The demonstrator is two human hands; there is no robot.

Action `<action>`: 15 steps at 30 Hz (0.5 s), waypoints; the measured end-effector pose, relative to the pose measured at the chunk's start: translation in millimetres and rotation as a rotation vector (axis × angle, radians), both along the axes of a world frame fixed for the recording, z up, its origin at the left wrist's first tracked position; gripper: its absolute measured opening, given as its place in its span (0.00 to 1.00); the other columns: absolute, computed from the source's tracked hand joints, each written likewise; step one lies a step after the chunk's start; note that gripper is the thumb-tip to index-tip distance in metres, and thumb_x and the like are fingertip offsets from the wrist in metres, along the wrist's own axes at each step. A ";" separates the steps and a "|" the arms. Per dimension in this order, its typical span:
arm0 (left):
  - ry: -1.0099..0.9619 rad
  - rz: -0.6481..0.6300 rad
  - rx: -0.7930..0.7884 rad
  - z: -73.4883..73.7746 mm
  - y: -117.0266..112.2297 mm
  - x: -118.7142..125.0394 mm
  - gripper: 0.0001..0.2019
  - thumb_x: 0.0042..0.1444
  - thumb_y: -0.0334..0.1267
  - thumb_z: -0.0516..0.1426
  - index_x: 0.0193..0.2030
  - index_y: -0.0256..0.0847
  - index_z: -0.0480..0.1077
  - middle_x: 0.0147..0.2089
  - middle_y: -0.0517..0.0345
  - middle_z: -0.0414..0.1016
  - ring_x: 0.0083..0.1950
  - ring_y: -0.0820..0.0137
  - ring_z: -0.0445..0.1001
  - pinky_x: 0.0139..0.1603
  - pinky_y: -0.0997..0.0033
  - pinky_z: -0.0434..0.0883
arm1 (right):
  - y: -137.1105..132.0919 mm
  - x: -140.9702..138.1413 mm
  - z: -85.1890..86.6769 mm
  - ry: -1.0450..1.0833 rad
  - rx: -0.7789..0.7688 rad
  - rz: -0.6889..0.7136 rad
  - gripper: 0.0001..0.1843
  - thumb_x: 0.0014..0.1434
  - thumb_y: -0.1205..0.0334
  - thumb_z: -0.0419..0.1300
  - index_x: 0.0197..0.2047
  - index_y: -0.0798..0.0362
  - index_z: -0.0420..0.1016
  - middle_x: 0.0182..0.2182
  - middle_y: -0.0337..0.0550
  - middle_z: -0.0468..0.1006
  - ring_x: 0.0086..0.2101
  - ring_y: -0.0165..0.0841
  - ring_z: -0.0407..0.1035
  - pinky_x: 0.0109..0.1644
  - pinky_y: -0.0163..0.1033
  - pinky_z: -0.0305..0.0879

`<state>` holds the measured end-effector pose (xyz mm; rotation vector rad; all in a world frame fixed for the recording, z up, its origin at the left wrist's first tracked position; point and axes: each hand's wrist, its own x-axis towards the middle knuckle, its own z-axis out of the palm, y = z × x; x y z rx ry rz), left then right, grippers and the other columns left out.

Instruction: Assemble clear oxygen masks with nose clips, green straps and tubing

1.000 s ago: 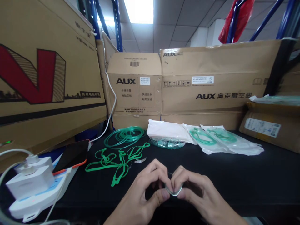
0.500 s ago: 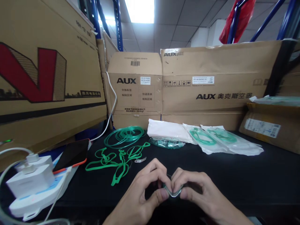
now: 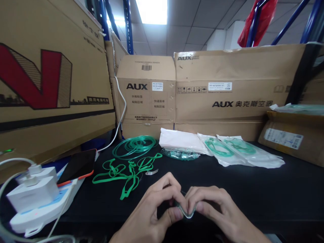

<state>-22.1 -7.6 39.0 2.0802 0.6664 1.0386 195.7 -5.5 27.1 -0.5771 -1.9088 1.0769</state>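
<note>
One bent piece (image 3: 188, 215) pinched in left hand (image 3: 152, 206), right hand (image 3: 224, 206) fingers (image 3: 172, 194); one tubing coil (image 3: 136, 145), one phone (image 3: 79, 165)

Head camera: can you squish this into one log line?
left hand: pinches bent piece, left side | right hand: pinches its right side | green straps: loose on black tabletop

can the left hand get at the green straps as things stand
Probably yes: the green straps lie on the table just beyond the left hand, to its left, with nothing standing between. Its fingers are pinching the bent piece, though, so it would likely need to let go first.
</note>
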 end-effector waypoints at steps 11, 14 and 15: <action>0.049 0.042 0.027 -1.4 -1.2 -3.3 0.07 0.61 0.30 0.57 0.35 0.44 0.74 0.39 0.59 0.65 0.41 0.67 0.68 0.43 0.68 0.64 | -3.0 -0.8 -5.4 -0.085 0.037 -0.098 0.17 0.73 0.50 0.55 0.38 0.49 0.79 0.34 0.41 0.81 0.37 0.35 0.75 0.46 0.37 0.66; 0.034 0.029 0.021 -1.4 -1.6 -3.2 0.07 0.61 0.28 0.57 0.35 0.45 0.74 0.39 0.60 0.66 0.41 0.68 0.68 0.44 0.69 0.64 | -3.1 -2.4 -2.9 -0.078 -0.006 -0.065 0.19 0.73 0.48 0.55 0.37 0.50 0.78 0.33 0.41 0.79 0.36 0.34 0.72 0.44 0.37 0.65; 0.030 0.025 0.007 -1.3 -1.4 -3.3 0.07 0.61 0.28 0.58 0.35 0.45 0.74 0.39 0.60 0.66 0.41 0.68 0.68 0.44 0.69 0.64 | -3.2 -2.6 -2.1 -0.080 -0.020 -0.057 0.19 0.73 0.48 0.55 0.37 0.50 0.78 0.34 0.41 0.79 0.36 0.34 0.72 0.44 0.37 0.65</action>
